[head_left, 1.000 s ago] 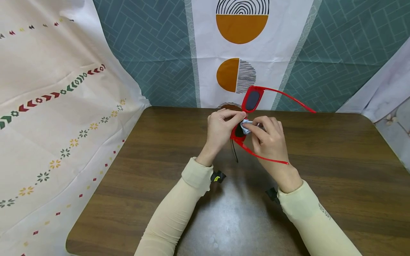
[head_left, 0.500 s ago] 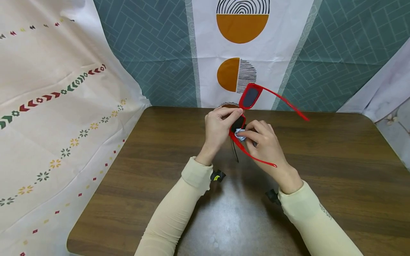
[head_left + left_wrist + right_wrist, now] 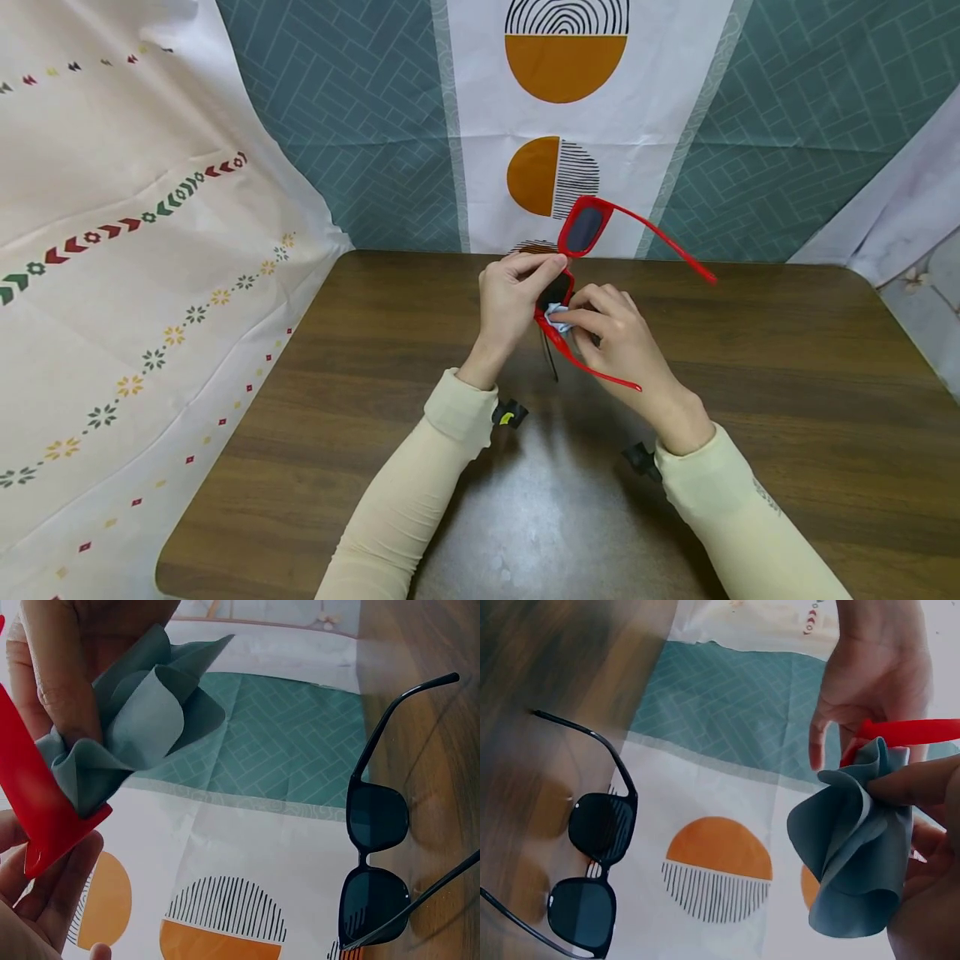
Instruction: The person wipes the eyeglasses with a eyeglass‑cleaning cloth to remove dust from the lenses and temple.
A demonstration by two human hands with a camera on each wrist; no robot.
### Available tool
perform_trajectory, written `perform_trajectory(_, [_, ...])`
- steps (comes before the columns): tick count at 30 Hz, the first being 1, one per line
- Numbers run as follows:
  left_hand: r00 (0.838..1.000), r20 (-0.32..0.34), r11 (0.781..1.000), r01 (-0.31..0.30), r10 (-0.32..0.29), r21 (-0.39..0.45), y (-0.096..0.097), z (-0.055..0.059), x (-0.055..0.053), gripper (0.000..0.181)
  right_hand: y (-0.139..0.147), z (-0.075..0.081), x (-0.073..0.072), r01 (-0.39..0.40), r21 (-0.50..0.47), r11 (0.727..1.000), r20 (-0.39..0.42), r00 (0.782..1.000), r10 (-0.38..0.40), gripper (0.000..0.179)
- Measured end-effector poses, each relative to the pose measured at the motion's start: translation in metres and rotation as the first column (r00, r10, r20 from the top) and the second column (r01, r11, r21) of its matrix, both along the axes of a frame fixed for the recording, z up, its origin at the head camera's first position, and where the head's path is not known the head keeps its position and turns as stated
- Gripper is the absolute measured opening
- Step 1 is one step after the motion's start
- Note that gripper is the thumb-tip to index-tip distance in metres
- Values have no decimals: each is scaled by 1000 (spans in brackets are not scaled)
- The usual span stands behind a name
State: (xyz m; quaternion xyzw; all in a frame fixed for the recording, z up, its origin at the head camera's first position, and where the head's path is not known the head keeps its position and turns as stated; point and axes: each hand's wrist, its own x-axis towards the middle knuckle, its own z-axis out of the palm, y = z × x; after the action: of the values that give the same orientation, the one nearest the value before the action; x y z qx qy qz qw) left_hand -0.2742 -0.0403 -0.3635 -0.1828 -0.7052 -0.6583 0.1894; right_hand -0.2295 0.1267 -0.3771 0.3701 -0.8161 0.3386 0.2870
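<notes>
In the head view my left hand (image 3: 510, 304) pinches a pair of red-framed sunglasses (image 3: 566, 250) near the bridge, holding them up with one lens above the other and both temples unfolded to the right. My right hand (image 3: 618, 337) grips a bunched blue-grey cleaning cloth (image 3: 557, 317) between thumb and fingers, against the lower lens near its outer end. The cloth (image 3: 142, 724) spreads in loose folds in the left wrist view, overlapping the red frame (image 3: 45, 802). From the right wrist view, the cloth (image 3: 855, 847) hides most of that frame.
A second pair of sunglasses, black (image 3: 375, 817), stands on the wooden table (image 3: 360, 417) with temples unfolded; in the head view mostly one thin temple (image 3: 549, 358) shows behind the hands. Patterned cloths hang behind the table (image 3: 360, 125) and at its left (image 3: 112, 333).
My right hand has moved the cloth down and left along the lower lens. The red sunglasses have shifted slightly left and tilted. During the last half second little has moved.
</notes>
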Motion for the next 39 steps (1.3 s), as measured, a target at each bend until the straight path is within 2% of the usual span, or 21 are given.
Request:
perform_trajectory(4, [1000,-1,1000,-4,4,15,-1,0,0,21,4,3,1,30,-25,999,47,998,-29,24])
perform_trajectory(8, [1000,2,999,3,-3,34,-1,0,-1,21,5,3,1,33,-57,998,53,998,-30,25])
perform_trajectory(14, [1000,24,998,11,-12,54,-3,2,-1,22,7,0,-2,27,4,1000,41,999,-27,24])
perform_trajectory(21, [999,54,997,6,-10,81,-9,4,-4,24,16,6,-1,63,-12,998,76,995,-62,28])
perform_trajectory(24, [998,59,998,-25,21,60,-13,4,-6,23,18,8,-1,71,-1,997,95,993,-70,29])
perform_trajectory(28, [997,60,998,-51,50,24,-16,6,-9,23,21,12,0,60,10,998,83,995,-60,29])
perform_trajectory(35, [995,76,998,-66,67,-17,-23,4,-14,24,20,19,5,11,25,1000,50,999,-12,29])
perform_trajectory(39, [991,109,996,-77,82,-55,-27,0,-16,24,19,22,11,25,30,999,82,996,-27,28])
